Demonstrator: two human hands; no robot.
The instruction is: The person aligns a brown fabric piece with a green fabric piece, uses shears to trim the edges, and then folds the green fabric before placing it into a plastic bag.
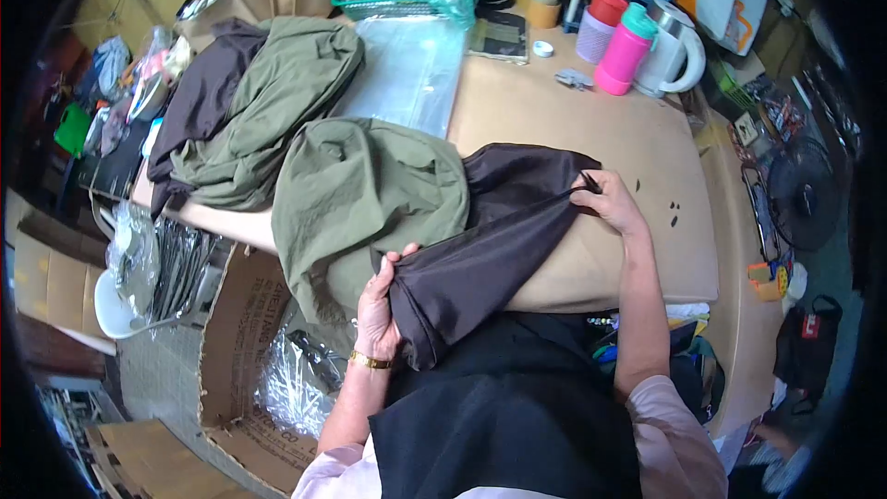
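Note:
A dark brown cloth [490, 263] stretches between my two hands over the table's front edge. It adjoins a bunched olive green cloth [370, 176] lying to its left. My left hand [377, 310], with a gold watch at the wrist, grips the dark cloth's near left side, its thumb on top and part of the fingers hidden behind the folds. At the far right end, my right hand [610, 203] pinches the cloth's edge between thumb and fingers. A second pile of olive cloth [277, 102] and dark cloth [199, 97] rests farther back on the left.
Clear plastic sheets [407, 69] lie behind the cloth. A pink bottle [625, 51], a kettle [673, 51] and a red-topped cup [601, 28] stand at the back right. Below the table's left edge, an open cardboard box [236, 333] holds crinkled clear plastic [296, 379].

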